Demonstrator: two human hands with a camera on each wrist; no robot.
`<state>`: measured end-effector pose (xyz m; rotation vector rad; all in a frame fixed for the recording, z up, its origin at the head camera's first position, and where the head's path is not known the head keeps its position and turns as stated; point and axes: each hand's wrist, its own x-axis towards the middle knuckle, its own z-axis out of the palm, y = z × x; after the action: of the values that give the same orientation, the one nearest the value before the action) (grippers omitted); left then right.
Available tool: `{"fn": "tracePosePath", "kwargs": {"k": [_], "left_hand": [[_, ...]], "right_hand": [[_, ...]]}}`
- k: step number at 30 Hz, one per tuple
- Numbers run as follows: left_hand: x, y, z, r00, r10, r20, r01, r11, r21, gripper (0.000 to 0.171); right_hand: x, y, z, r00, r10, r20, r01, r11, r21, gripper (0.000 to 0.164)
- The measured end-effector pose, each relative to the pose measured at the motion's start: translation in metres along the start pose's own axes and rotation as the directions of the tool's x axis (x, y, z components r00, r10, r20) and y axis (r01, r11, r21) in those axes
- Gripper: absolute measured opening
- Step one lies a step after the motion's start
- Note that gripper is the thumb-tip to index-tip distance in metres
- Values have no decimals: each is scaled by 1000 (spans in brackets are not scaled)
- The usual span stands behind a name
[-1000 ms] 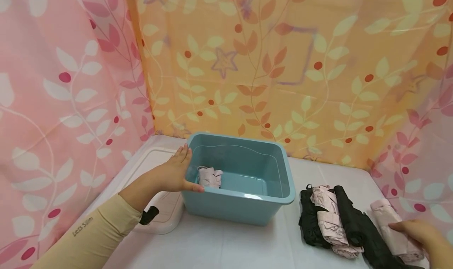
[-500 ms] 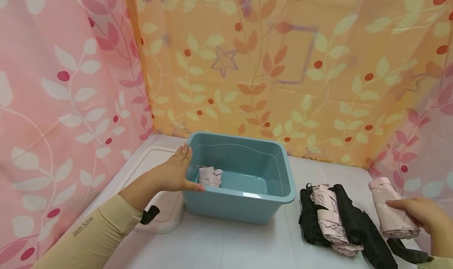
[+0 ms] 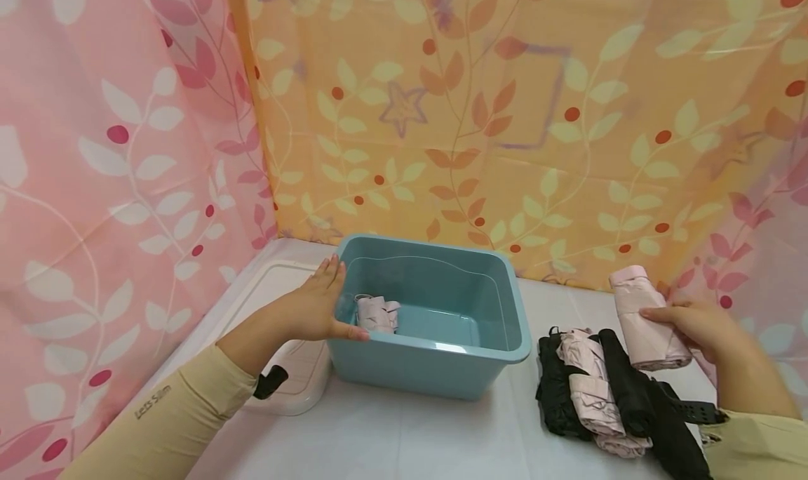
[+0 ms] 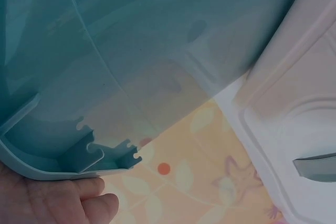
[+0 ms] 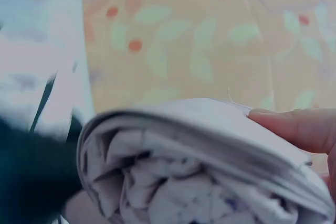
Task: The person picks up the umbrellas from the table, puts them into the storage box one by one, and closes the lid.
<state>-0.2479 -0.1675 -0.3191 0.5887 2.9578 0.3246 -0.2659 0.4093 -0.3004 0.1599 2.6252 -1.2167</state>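
In the head view, my right hand [image 3: 701,332] grips a pink folded umbrella [image 3: 649,322], raised over the right end of a row of umbrellas. The right wrist view shows my thumb lying along the side of the pink umbrella [image 5: 220,150], its layered end facing the camera. My left hand [image 3: 306,308] rests at the left end of a blue plastic bin [image 3: 410,371], fingers extended along its rim and thumb on the front edge. Another pink umbrella [image 3: 376,314], shorter and with a wrist loop, lies inside the bin at the left.
Right of the bin lie a black umbrella [image 3: 555,389], crumpled pink umbrellas [image 3: 591,389] and more black ones [image 3: 625,385], close together on the white table [image 3: 454,438]. A white lid [image 3: 297,378] lies left of the bin, partly under my left arm. Patterned curtains [image 3: 404,150] enclose the table.
My right hand has lifted the pink umbrella off the right end of the row and carried it up and leftward. The left hand stays at the bin's rim.
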Motion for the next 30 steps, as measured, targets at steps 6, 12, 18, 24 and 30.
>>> {"fn": "tracePosePath", "kwargs": {"k": [6,12,18,24,30], "left_hand": [[1,0,1,1000,-2,1,2,1000,4,135],[1,1,0,1000,-9,9,9,1000,5,135],[-1,4,-3,1000,-14,14,15,1000,-12,135],[-2,3,-3,1000,-20,14,21,1000,-22,136],[-2,5,-4,1000,-19,15,20,999,-26,135]], "right_hand": [[8,-41,22,993,-112,-39,110,993,-39,53],[15,-84,45,978,-207,-29,205,977,-61,58],[22,-120,62,965,-263,8,263,964,-42,50],[31,-146,75,954,-295,44,295,955,7,47],[32,-169,90,944,-322,67,318,946,68,42]]}}
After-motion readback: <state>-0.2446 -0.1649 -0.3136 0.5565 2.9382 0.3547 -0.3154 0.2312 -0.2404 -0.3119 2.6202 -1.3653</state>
